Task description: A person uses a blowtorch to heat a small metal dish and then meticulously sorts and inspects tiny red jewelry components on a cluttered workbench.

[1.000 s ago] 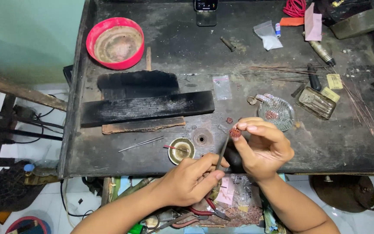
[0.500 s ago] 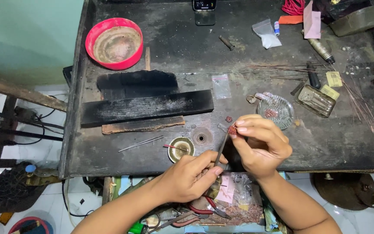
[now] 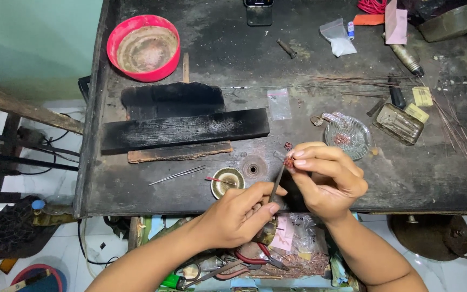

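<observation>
We see the fingers (image 3: 298, 158) of the right hand (image 3: 328, 181) pinched together on a small reddish bead-like piece (image 3: 288, 161), held just above the near edge of the dark counter (image 3: 406, 178); the left hand (image 3: 239, 216) is closed around a thin metal tool (image 3: 277, 184), its fingers clamped on the shaft, and the tool's tip meets the reddish piece at the right fingertips; both hands work close together over the counter's front edge.

Just left of the hands we find a small round brass dish (image 3: 227, 181) with a red-tipped pin across it, and beside it a small round metal disc (image 3: 253, 169); two thin needles (image 3: 177, 175) lie further left; another small reddish piece (image 3: 288, 145) rests on the counter just above the right fingers; a clear glass dish (image 3: 348, 137) holding more reddish pieces stands to the right of that, near a small metal tin (image 3: 400, 123).

Behind these lie a long blackened wooden block (image 3: 185, 130) and a brown strip (image 3: 179, 152); a red bowl (image 3: 144, 47) sits at the far left corner; thin wires (image 3: 455, 124) are strewn at the right; below the counter's edge, red-handled pliers (image 3: 255, 258) lie in a cluttered drawer.
</observation>
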